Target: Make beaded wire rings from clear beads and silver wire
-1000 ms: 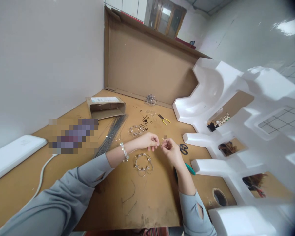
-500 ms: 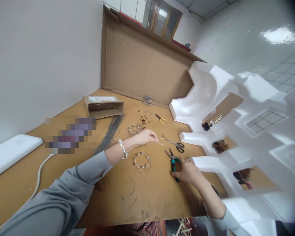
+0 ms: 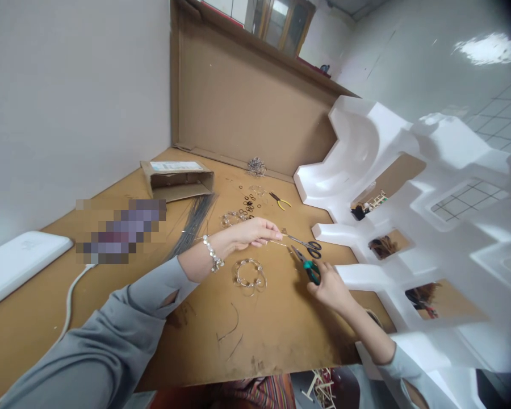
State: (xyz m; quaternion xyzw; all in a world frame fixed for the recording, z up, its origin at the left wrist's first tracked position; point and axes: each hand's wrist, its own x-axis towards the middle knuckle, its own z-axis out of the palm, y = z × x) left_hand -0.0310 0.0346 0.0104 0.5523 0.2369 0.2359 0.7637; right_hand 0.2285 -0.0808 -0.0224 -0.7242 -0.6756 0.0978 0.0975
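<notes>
Right hand [image 3: 330, 288] grips green-handled pliers [image 3: 307, 264]; left hand [image 3: 251, 233] pinches a thin silver wire [image 3: 276, 243].

work surface is a flat sheet of brown cardboard [image 3: 259, 335], scuffed and stained toward its near edge. a second cardboard panel [image 3: 242, 108] stands upright at the far end, meeting the sheet along a crease. plain pale wall [image 3: 68, 85] runs along the left side, unmarked. above the upright panel, a wooden-framed glazed cabinet or window [image 3: 281, 25] shows; the view is too oblique to tell which. large white moulded foam packing [image 3: 409, 170] occupies the right side, with cut-outs showing cardboard behind. glossy white surface [image 3: 430, 57] at upper right carries a bright reflection, with tile lines [image 3: 502, 113] beside it. lighting is even and diffuse.
</notes>
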